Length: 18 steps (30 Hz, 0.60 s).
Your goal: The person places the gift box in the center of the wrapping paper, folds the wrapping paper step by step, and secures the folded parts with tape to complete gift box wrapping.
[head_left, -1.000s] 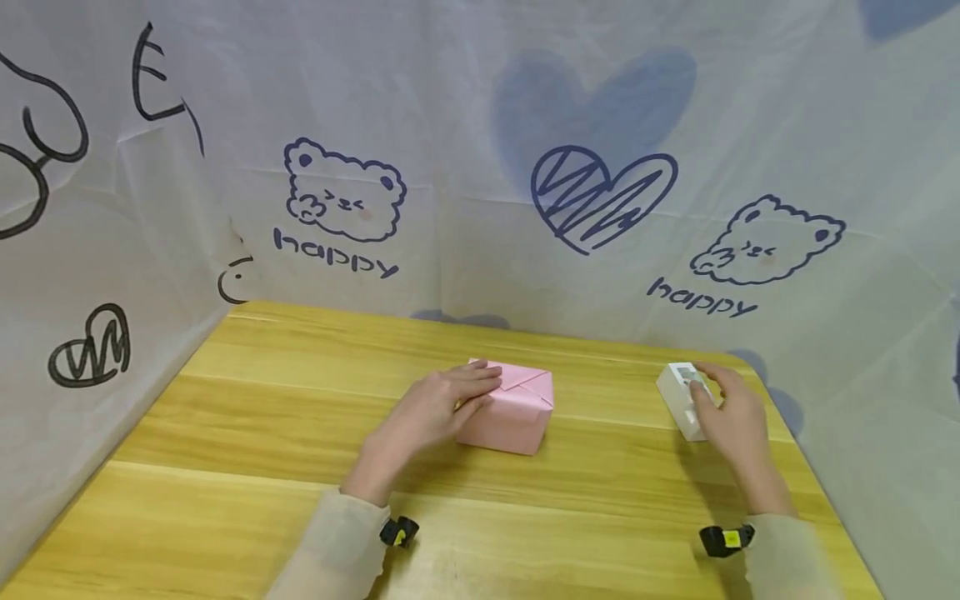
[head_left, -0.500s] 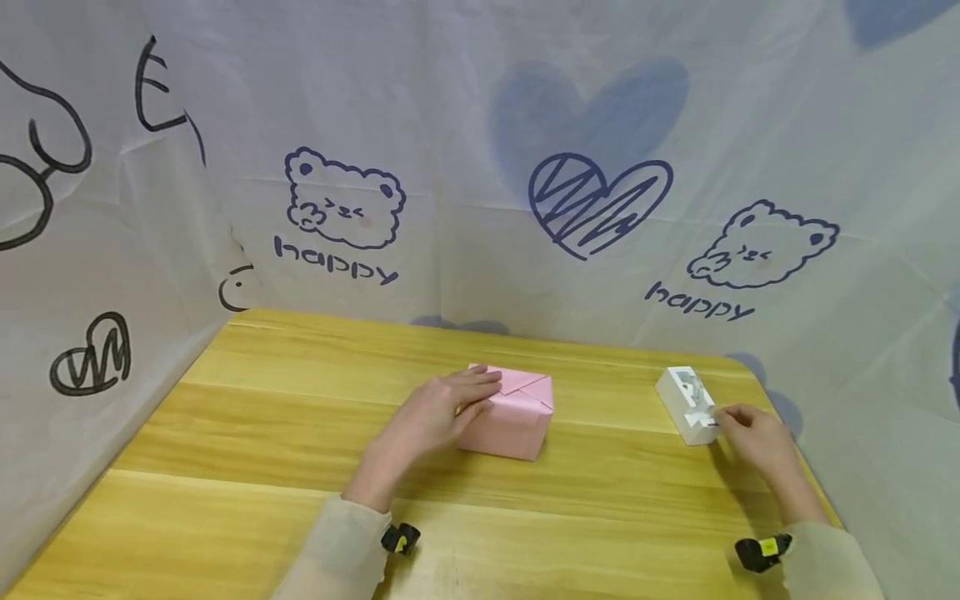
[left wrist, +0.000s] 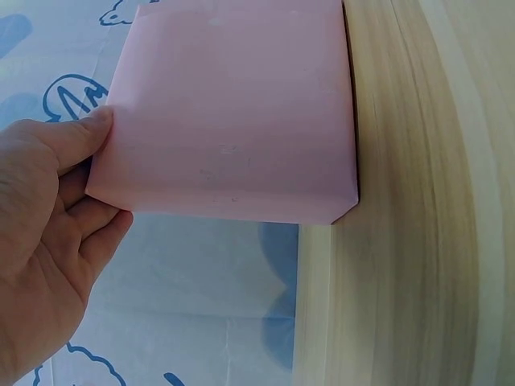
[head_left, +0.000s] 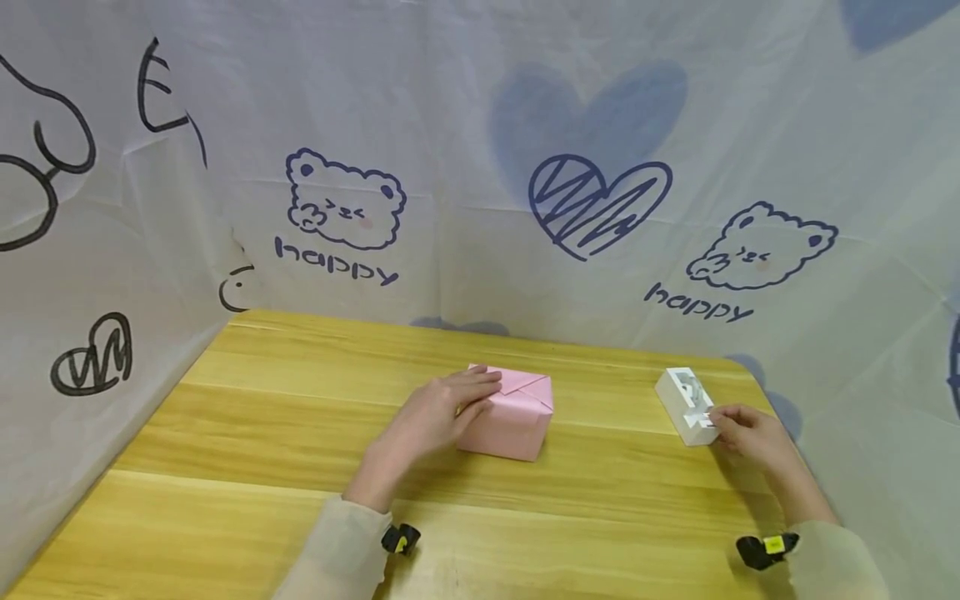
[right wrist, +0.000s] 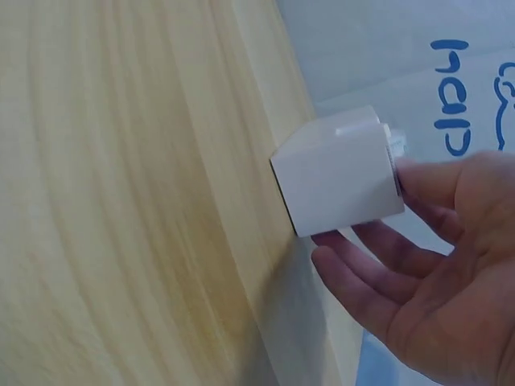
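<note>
A pink paper-wrapped box (head_left: 504, 421) stands on the table. My left hand (head_left: 438, 408) rests on its left end, fingers laid across the top and thumb along the upper front edge. In the left wrist view the thumb touches that edge of the box (left wrist: 233, 112), and the lower fingers reach past the corner. To the right stands a white tape dispenser (head_left: 681, 407), its roll in the open top. At its front cutter end, my right hand (head_left: 753, 437) pinches the tape end between thumb and index finger. The right wrist view has the other fingers under the dispenser's (right wrist: 342, 177) near side.
The wooden table (head_left: 300, 467) has its right edge close beside the right forearm. A white cloth (head_left: 465, 100) with blue hearts and bears hangs behind the table and along its sides. Black cameras are strapped on both wrists.
My right hand has come off the top of the tape dispenser and moved right and toward me to its front end, pinching the tape there. The left hand and pink box stay put.
</note>
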Available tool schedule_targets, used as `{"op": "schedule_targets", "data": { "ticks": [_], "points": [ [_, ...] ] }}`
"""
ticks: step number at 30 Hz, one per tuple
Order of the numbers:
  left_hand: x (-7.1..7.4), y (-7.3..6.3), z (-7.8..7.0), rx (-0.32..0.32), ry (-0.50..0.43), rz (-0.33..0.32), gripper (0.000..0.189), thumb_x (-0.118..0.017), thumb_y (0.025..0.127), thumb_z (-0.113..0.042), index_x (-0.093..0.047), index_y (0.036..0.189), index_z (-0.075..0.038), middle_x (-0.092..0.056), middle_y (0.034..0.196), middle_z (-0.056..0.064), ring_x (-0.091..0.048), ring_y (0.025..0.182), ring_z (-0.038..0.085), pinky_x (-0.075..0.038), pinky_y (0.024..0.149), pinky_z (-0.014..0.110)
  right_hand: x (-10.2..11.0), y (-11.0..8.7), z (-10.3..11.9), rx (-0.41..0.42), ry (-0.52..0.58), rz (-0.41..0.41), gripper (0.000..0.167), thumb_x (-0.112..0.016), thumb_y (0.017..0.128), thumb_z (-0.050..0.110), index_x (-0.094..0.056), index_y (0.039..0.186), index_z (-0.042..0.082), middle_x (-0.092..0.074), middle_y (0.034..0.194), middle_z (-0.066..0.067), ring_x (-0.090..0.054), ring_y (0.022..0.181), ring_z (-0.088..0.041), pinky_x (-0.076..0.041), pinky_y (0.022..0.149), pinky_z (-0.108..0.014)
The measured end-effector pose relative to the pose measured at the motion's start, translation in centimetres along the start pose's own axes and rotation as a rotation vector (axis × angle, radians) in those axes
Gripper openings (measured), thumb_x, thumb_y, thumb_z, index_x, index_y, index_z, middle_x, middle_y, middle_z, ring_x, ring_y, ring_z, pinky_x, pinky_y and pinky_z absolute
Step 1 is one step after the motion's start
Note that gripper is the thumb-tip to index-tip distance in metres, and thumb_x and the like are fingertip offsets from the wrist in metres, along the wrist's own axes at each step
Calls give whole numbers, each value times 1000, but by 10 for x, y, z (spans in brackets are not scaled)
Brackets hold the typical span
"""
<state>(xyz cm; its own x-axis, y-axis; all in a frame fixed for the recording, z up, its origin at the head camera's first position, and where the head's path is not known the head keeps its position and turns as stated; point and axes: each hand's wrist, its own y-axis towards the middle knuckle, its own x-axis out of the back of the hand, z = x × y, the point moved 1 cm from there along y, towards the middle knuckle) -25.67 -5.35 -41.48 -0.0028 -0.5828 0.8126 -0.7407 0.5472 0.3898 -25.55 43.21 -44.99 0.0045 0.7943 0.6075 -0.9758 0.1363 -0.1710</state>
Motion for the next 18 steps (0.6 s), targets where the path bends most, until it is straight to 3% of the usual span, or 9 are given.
{"op": "schedule_targets", "data": {
  "ticks": [5, 10, 18],
  "points": [
    [1, 0, -1, 1, 2, -4, 33, -67, 103, -15, -71, 135, -11, -63, 145, 2, -54, 140, 24, -43, 116, 43, -9, -4, 7, -108, 173, -48, 49, -53, 110, 27, -47, 134, -15, -62, 119, -25, -71, 83, -16, -65, 74, -35],
    [0, 1, 0, -5, 7, -8, 33, -67, 103, -15, -71, 135, -10, -63, 145, 2, -55, 140, 24, -43, 116, 43, -12, -5, 16, -230, 293, -71, 55, -47, 111, 30, -39, 147, -11, -43, 140, -30, -69, 84, -16, -64, 74, -33],
    [0, 1, 0, 23, 2, 9, 34, -65, 104, -16, -70, 137, -11, -62, 146, 2, -52, 142, 23, -42, 117, 43, -15, -10, 17, -277, 501, -66, 55, -45, 111, 24, -34, 152, -10, -42, 137, -25, -67, 80, -8, -62, 79, -26]
  ]
}}
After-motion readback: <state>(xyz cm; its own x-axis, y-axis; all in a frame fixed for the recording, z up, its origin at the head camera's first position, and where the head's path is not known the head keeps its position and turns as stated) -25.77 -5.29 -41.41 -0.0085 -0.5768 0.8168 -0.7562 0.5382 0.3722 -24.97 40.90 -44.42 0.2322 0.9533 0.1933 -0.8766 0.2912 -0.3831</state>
